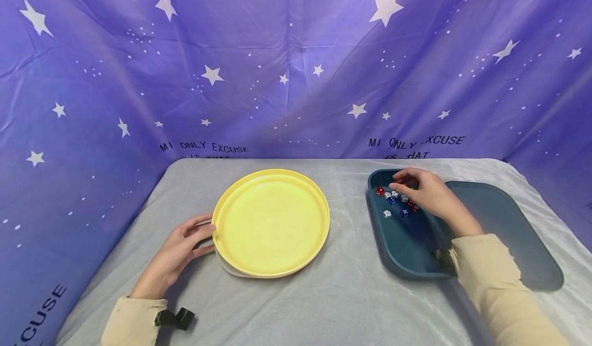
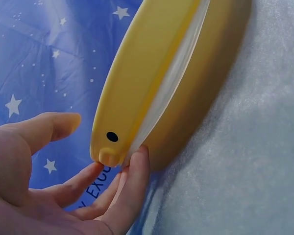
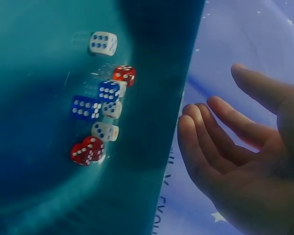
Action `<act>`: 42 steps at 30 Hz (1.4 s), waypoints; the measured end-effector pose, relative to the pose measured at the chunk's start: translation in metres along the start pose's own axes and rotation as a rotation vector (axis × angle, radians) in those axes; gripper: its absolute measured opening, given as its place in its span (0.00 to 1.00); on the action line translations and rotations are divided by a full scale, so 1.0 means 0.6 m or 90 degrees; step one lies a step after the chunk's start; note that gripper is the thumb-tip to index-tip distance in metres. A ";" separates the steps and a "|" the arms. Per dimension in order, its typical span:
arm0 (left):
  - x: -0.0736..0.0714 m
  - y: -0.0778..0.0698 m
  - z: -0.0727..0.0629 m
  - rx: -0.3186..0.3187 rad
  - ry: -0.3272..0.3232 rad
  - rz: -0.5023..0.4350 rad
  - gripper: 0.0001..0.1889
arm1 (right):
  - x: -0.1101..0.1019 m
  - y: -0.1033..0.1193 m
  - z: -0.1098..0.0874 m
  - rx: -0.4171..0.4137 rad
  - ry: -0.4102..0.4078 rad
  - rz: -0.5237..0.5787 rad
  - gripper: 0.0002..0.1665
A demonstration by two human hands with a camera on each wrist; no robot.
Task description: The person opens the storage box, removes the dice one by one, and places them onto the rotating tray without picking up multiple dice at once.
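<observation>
My left hand [image 1: 178, 251] is at the left side of a round yellow lidded box [image 1: 273, 222]. In the left wrist view its fingertips touch the beak-like tab [image 2: 109, 157] under a black dot eye, and the thumb stands apart. A pale band [image 2: 174, 73] shows between the yellow upper and lower parts. Over the far end of a dark teal tray [image 1: 398, 248], my right hand [image 1: 427, 194] hovers with loosely bent fingers, holding nothing. Below it lie several dice: white [image 3: 103, 43], blue [image 3: 86, 107] and red [image 3: 124, 75], mostly bunched together near the tray's wall.
A flat teal lid-like panel [image 1: 522, 253] lies to the right of the tray, partly behind the right forearm. Grey cloth [image 1: 347, 305] covers the table. A purple curtain with white stars [image 1: 287, 104] hangs behind and at both sides.
</observation>
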State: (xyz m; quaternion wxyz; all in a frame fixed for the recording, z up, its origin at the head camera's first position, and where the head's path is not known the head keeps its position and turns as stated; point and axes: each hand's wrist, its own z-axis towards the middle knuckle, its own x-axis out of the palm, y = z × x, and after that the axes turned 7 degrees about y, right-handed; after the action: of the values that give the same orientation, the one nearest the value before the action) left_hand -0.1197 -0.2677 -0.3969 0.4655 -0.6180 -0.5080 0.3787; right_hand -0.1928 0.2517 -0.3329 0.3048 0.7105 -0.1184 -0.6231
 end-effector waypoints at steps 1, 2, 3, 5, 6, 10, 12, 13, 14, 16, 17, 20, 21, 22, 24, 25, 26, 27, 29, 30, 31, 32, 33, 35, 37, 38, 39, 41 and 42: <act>-0.001 0.001 0.000 0.002 0.003 -0.003 0.33 | 0.001 -0.002 0.001 0.001 0.006 0.000 0.26; -0.001 0.002 0.000 0.005 0.005 -0.008 0.33 | 0.001 -0.004 0.001 0.002 0.012 0.001 0.25; -0.002 0.002 0.000 0.006 0.007 -0.010 0.33 | 0.002 -0.005 0.001 0.002 0.016 0.001 0.25; -0.002 0.003 0.000 0.005 0.010 -0.018 0.34 | 0.005 -0.009 0.001 0.002 0.028 0.000 0.24; -0.003 0.003 0.000 0.005 0.011 -0.022 0.34 | 0.006 -0.011 0.001 0.001 0.036 0.003 0.24; -0.003 0.005 -0.001 0.000 0.012 -0.032 0.33 | 0.014 -0.020 0.002 -0.017 0.073 0.007 0.21; -0.004 0.006 -0.001 0.000 0.012 -0.035 0.33 | 0.018 -0.024 0.003 -0.027 0.090 0.011 0.19; -0.004 0.007 -0.002 0.000 0.012 -0.037 0.33 | 0.020 -0.026 0.004 -0.034 0.095 0.008 0.19; -0.004 0.008 -0.002 0.001 0.013 -0.039 0.33 | 0.022 -0.027 0.005 -0.039 0.099 0.008 0.18; -0.005 0.010 -0.002 0.004 0.014 -0.042 0.32 | 0.025 -0.030 0.006 -0.046 0.108 0.005 0.17; -0.006 0.011 -0.001 0.006 0.016 -0.044 0.32 | 0.026 -0.030 0.007 -0.048 0.112 0.005 0.17; -0.007 0.014 0.000 0.010 0.019 -0.052 0.32 | 0.028 -0.032 0.008 -0.048 0.127 0.001 0.16; -0.007 0.015 0.000 0.011 0.021 -0.054 0.31 | 0.028 -0.032 0.009 -0.046 0.132 -0.001 0.15; -0.007 0.015 0.001 0.012 0.022 -0.058 0.31 | 0.029 -0.032 0.009 -0.044 0.137 -0.002 0.15; -0.008 0.016 0.001 0.012 0.025 -0.059 0.31 | 0.030 -0.034 0.010 -0.041 0.148 -0.001 0.14; -0.009 0.017 0.001 0.010 0.026 -0.058 0.32 | 0.031 -0.034 0.011 -0.044 0.152 0.001 0.14; -0.010 0.017 0.000 0.008 0.027 -0.057 0.32 | 0.033 -0.034 0.012 -0.046 0.156 0.003 0.14; -0.011 0.018 -0.001 0.006 0.028 -0.055 0.32 | 0.035 -0.034 0.014 -0.050 0.159 0.001 0.14; -0.014 0.019 -0.004 0.003 0.033 -0.055 0.32 | 0.038 -0.034 0.017 -0.056 0.165 -0.001 0.13; -0.015 0.019 -0.005 0.001 0.034 -0.056 0.32 | 0.039 -0.033 0.018 -0.060 0.167 -0.002 0.13; -0.016 0.020 -0.005 0.001 0.034 -0.060 0.32 | 0.040 -0.034 0.019 -0.064 0.168 -0.005 0.13; -0.016 0.020 -0.006 0.001 0.036 -0.063 0.32 | 0.041 -0.034 0.020 -0.063 0.170 -0.009 0.12; -0.016 0.021 -0.006 0.002 0.037 -0.068 0.31 | 0.041 -0.035 0.021 -0.062 0.171 -0.013 0.12; -0.016 0.021 -0.005 0.006 0.039 -0.075 0.31 | 0.042 -0.036 0.021 -0.059 0.170 -0.019 0.12; -0.014 0.020 -0.003 0.008 0.041 -0.081 0.31 | 0.042 -0.038 0.022 -0.057 0.170 -0.025 0.12; -0.014 0.020 -0.002 0.010 0.042 -0.083 0.30 | 0.042 -0.038 0.022 -0.057 0.169 -0.027 0.13; -0.013 0.020 -0.002 0.011 0.043 -0.085 0.30 | 0.042 -0.040 0.022 -0.058 0.168 -0.029 0.13; -0.012 0.019 0.000 0.014 0.045 -0.088 0.30 | 0.042 -0.042 0.022 -0.060 0.167 -0.030 0.12; -0.011 0.019 0.001 0.015 0.046 -0.089 0.30 | 0.043 -0.043 0.021 -0.063 0.168 -0.029 0.12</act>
State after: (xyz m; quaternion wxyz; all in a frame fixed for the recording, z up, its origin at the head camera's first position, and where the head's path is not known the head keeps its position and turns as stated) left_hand -0.1185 -0.2746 -0.4081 0.5161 -0.5889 -0.5283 0.3281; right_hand -0.2056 0.2544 -0.3692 0.3378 0.7729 -0.0303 -0.5364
